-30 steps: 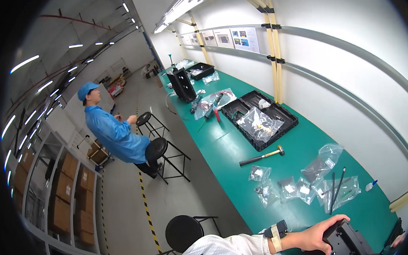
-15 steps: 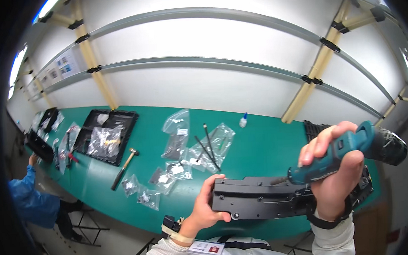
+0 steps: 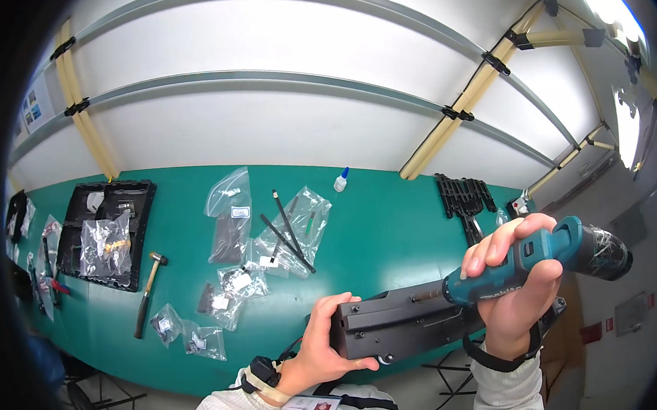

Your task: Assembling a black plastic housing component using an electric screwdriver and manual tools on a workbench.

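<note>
Black plastic housing (image 3: pixel 407 320) is hovering over the near edge of the green bench (image 3: pixel 388 224), left hand (image 3: pixel 327 337) gripping its end to steady it while the right hand (image 3: pixel 511 285) is clutching a teal power screwdriver (image 3: pixel 536 258), bit against its top.

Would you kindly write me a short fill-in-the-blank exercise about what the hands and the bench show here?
1. The right hand grips a teal electric ____.
2. The left hand steadies a long ____ part by its end.
3. A ____ with a wooden handle lies on the green bench.

Missing words: screwdriver; black; hammer
</note>
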### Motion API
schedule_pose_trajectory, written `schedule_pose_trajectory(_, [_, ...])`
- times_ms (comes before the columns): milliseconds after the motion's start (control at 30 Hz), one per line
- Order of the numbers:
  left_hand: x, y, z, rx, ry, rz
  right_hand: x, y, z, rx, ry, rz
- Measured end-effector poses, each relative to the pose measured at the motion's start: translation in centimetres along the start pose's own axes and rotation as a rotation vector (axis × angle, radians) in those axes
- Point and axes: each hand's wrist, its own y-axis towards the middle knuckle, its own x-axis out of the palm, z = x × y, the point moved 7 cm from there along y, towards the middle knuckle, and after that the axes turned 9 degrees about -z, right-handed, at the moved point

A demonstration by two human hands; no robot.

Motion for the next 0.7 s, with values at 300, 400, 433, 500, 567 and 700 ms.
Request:
schedule_pose_trajectory(300, [0.2, -0.3, 1.0, 0.295, 0.133, 0.081, 0.7, 0.0, -0.2, -0.008, -0.09, 0.09])
schedule_pose_trajectory(400, [0.2, -0.4, 0.5, 0.309, 0.142, 0.065, 0.9, 0.1, -0.1, -0.01, -0.076, 0.076])
schedule_pose_trajectory(433, [0.1, -0.4, 0.7, 0.3, 0.144, 0.073, 1.0, 0.2, 0.0, -0.003, -0.073, 0.07])
schedule_pose_trajectory(500, [0.2, -0.2, 1.0, 0.319, 0.155, 0.072, 1.1, 0.0, -0.2, -0.001, -0.06, 0.062])
schedule_pose_trajectory(567, [0.2, -0.2, 1.4, 0.322, 0.15, 0.064, 1.0, 0.1, -0.5, -0.003, -0.083, 0.052])
schedule_pose_trajectory(700, [0.1, -0.3, 0.7, 0.314, 0.155, 0.052, 1.1, -0.1, 0.2, 0.012, -0.091, 0.066])
